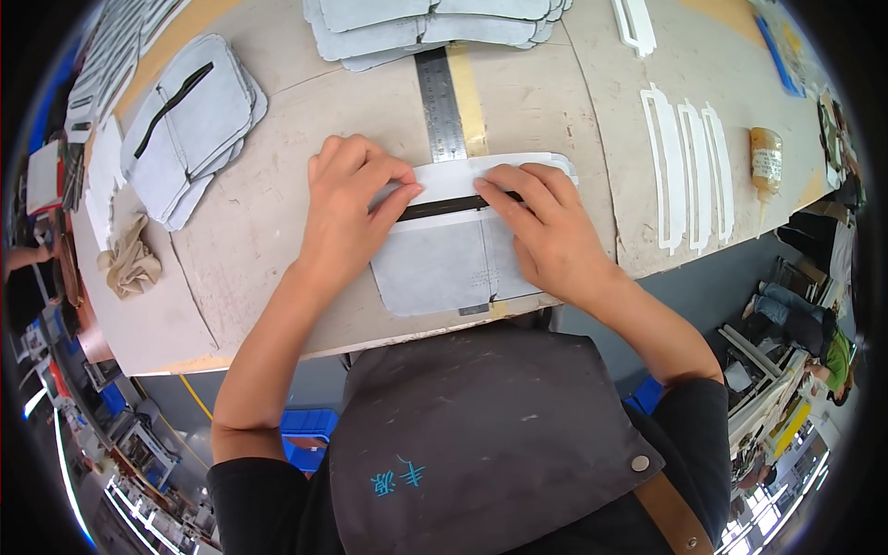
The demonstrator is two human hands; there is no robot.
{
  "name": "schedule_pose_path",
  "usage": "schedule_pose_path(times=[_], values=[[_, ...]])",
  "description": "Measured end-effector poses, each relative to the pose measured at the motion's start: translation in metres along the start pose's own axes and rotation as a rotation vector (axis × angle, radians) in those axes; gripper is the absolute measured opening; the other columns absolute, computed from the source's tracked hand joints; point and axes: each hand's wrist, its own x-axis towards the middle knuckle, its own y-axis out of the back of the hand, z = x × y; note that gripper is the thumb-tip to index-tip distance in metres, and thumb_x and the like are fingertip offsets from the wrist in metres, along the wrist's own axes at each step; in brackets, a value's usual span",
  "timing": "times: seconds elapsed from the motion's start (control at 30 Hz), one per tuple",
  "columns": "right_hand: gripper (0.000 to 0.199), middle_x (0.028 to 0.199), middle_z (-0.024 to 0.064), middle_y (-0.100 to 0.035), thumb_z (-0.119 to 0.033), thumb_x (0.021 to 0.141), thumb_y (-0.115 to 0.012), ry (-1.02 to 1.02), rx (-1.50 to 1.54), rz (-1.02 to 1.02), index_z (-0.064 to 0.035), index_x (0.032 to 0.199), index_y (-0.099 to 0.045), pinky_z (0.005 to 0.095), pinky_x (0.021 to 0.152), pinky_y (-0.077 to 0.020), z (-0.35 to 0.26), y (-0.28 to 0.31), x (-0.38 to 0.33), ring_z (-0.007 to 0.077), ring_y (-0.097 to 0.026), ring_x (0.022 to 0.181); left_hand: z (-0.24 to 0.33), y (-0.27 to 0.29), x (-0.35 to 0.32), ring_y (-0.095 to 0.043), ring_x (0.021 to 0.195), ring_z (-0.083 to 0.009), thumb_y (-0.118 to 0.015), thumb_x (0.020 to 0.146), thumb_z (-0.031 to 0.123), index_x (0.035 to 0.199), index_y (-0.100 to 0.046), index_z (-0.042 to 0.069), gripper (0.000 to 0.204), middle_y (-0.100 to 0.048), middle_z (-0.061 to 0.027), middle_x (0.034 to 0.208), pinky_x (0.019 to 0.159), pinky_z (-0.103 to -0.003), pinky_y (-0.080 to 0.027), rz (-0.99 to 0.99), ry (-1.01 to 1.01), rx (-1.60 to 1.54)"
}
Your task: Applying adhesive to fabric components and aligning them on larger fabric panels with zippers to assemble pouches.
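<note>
A light grey fabric-like panel (430, 264) with rounded corners lies near the table's front edge in front of me. A white strip (448, 176) runs along its far side, next to a long black band (442, 206). My left hand (347, 203) pinches the strip's near edge toward the left end, thumb against forefinger. Further right, my right hand (558, 231) has its thumb and forefinger closed at the same strip, while its other fingers curl over the panel's right part. What lies under those fingers is hidden.
Beyond the panel are a steel ruler (439, 106) and a stack of grey panels (425, 32). Another stack (199, 120) with a black strip is at left, above a crumpled cloth (129, 259). White frames (694, 176) and an amber bottle (765, 159) lie at right.
</note>
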Motion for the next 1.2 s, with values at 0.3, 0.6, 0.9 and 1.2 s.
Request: schedule_pose_path(times=[0.3,0.6,0.9,1.2], values=[[0.046,0.137,0.0127,-0.053,0.008,0.074,-0.055,0.048,-0.039,-0.01,0.005,0.12,-0.059,0.0405,0.104,-0.0395,0.0,-0.001,0.002,0.0294,-0.048,0.129,0.005,0.009,-0.023,-0.055,0.103,-0.028,-0.076,0.075,0.006,0.105,-0.065,0.003,0.032,-0.061,-0.0101,0.108,0.092,-0.039,-0.042,0.007,0.026,0.06],[0.05,0.138,0.0139,-0.053,0.004,0.076,-0.057,0.054,-0.021,-0.058,0.0038,0.126,-0.056,0.0425,0.106,-0.0399,0.001,0.005,0.002,0.0295,-0.047,0.131,0.035,-0.013,-0.026,-0.031,0.144,-0.0255,-0.069,0.082,0.039,0.142,-0.042,0.003,0.075,-0.038,-0.0113,0.152,0.116,-0.044,-0.026,-0.319,-0.167,0.236],[0.056,0.15,0.0125,-0.04,-0.017,0.087,-0.06,0.029,-0.144,-0.255,0.0,0.139,-0.045,0.0433,0.115,-0.0294,0.007,0.025,-0.007,0.0272,-0.036,0.141,0.026,0.003,-0.04,-0.03,0.144,-0.0226,-0.067,0.083,0.045,0.141,-0.045,0.003,0.075,-0.037,-0.0095,0.153,0.118,-0.043,-0.024,-0.356,-0.098,0.33],[0.068,0.155,0.0152,-0.032,-0.023,0.087,-0.061,-0.081,-0.239,-0.292,0.001,0.145,-0.036,0.0439,0.118,-0.022,0.012,0.044,-0.041,0.0301,-0.028,0.145,0.003,0.041,-0.073,-0.031,0.143,-0.0311,-0.071,0.076,0.034,0.14,-0.049,0.011,0.071,-0.041,-0.0041,0.152,0.118,-0.049,-0.022,-0.409,-0.099,0.328]])
